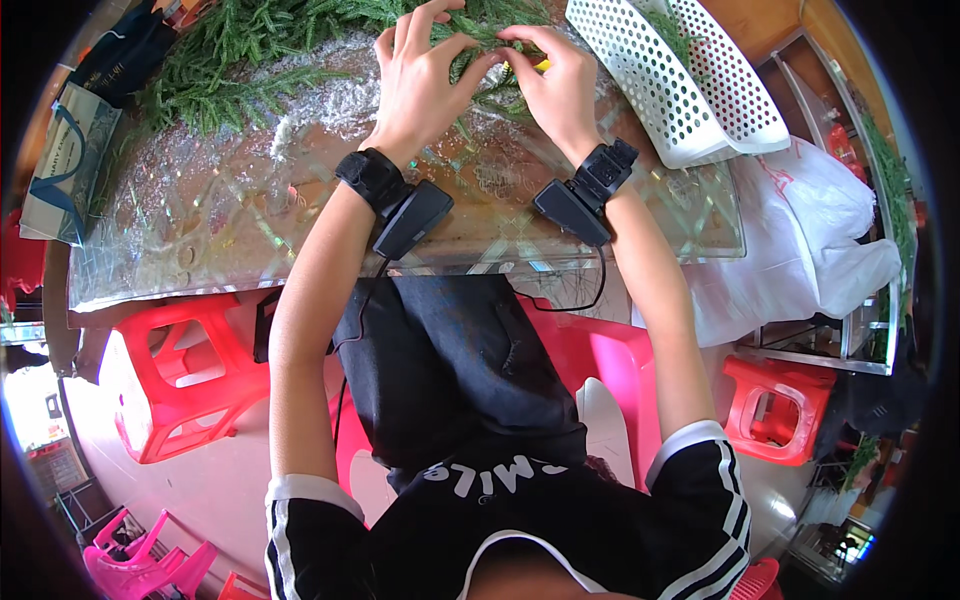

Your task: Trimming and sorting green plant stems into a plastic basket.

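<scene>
Both my hands work close together at the far side of the glass-topped table (320,255), over green artificial pine sprigs (262,45). My left hand (422,82) pinches a sprig between thumb and index finger, its other fingers raised and spread. Thumb to thumb with it, my right hand (560,88) has its fingertips closed on the same sprig. A small bit of yellow (543,65) shows at my right fingers; its kind cannot be made out. The exact grip is partly hidden among the needles.
Right of my hands stands a white perforated basket (690,90) with some greenery. Beyond the table's right edge are white plastic bags (800,240). A paper gift bag (72,165) sits at the left. White flakes (330,110) litter the tabletop. Red stools (180,375) stand below.
</scene>
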{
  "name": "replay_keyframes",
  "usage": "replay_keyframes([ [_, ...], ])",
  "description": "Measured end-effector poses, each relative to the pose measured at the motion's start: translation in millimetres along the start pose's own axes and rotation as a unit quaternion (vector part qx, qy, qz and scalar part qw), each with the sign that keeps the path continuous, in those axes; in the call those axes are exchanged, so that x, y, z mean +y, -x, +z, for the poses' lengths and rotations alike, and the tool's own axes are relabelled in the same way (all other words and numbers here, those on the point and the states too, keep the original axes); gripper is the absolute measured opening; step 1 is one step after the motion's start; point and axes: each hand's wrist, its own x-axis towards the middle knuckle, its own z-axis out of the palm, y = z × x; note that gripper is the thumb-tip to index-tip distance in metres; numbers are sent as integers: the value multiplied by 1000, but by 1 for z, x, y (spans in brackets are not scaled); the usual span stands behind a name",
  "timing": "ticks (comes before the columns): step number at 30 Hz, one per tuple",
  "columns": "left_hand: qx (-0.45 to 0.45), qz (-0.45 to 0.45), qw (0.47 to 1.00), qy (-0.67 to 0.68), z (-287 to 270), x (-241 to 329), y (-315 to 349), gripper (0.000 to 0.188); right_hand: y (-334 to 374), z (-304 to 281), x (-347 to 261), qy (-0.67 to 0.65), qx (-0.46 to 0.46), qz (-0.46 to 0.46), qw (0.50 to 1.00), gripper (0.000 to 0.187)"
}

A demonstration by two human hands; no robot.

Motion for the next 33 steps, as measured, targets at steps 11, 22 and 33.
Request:
replay_keyframes([
  [11, 214, 236, 947, -51, 32, -49, -9, 14, -2, 4, -4, -21, -75, 72, 994, 13],
  [22, 78, 96, 986, -111, 4, -20, 2, 9, -7, -10, 8, -332, -194, 271, 882, 17],
  [33, 282, 368, 883, 71, 26, -48, -19, 16, -11, -19, 10, -546, -235, 315, 739, 18],
])
